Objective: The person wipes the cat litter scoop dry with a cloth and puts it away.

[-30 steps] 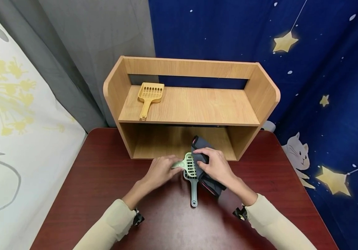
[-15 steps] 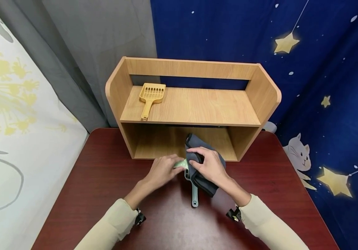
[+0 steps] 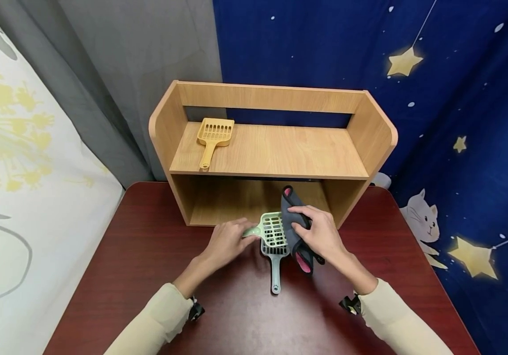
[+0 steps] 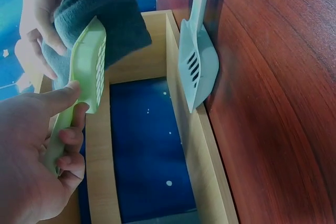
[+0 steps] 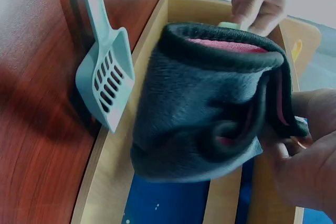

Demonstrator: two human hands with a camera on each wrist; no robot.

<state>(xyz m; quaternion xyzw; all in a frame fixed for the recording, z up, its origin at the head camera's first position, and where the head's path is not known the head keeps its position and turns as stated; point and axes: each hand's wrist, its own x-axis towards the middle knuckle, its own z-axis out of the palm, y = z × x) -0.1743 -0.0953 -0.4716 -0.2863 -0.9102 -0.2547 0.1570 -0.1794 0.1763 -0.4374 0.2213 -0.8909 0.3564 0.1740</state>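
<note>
My left hand [image 3: 230, 242] grips the handle of a light green slotted litter scoop [image 3: 274, 230], held above the table with its head to the right. In the left wrist view the fingers curl round that green handle [image 4: 59, 135]. A folded dark grey cloth [image 3: 292, 222] with black edging and a pink inner side is in my right hand [image 3: 320, 234], pinched between thumb and fingers. Its left edge meets the green scoop's head. Below lies a blue-grey litter scoop [image 3: 275, 268] on the table, handle toward me, its head partly covered by the green one.
Behind the hands stands a two-tier wooden shelf [image 3: 271, 172] at the back of the red-brown table [image 3: 147, 276]. A yellow litter scoop [image 3: 214, 135] lies on its upper left. Curtains [image 3: 289, 44] hang close behind the shelf.
The right hand with the cloth moved left over the green scoop's head, hiding it, then back right, uncovering it. The left hand stayed nearly still; the blue-grey scoop has not moved.
</note>
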